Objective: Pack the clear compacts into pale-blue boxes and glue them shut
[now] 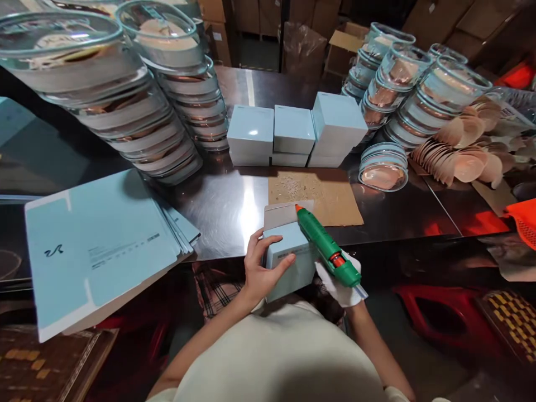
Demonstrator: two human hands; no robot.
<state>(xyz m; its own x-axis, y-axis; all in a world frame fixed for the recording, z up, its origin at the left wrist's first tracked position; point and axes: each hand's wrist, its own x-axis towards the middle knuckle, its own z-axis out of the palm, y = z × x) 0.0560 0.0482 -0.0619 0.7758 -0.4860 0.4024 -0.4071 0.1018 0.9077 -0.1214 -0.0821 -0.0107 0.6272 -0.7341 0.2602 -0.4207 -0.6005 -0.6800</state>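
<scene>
My left hand (260, 268) is wrapped around the near left side of a light blue box (291, 265) at the table's front edge, with fingers on its top. The box's far flap (278, 216) stands out toward a piece of cardboard (330, 195). In my right hand (341, 285), which wears a white glove, is a green glue gun (324, 243) with a clear glue stick out of its back end. Its orange nozzle meets the flap or hovers just over it; I cannot tell which. The gun hides most of my right fingers.
Beyond the cardboard stand several light blue boxes (251, 131). Tall stacks of clear round containers rise at left (142, 123) and right (422, 106). Flat box blanks (104, 245) overhang the table's front left edge. Thin peach-coloured cups (469, 139) lie at right.
</scene>
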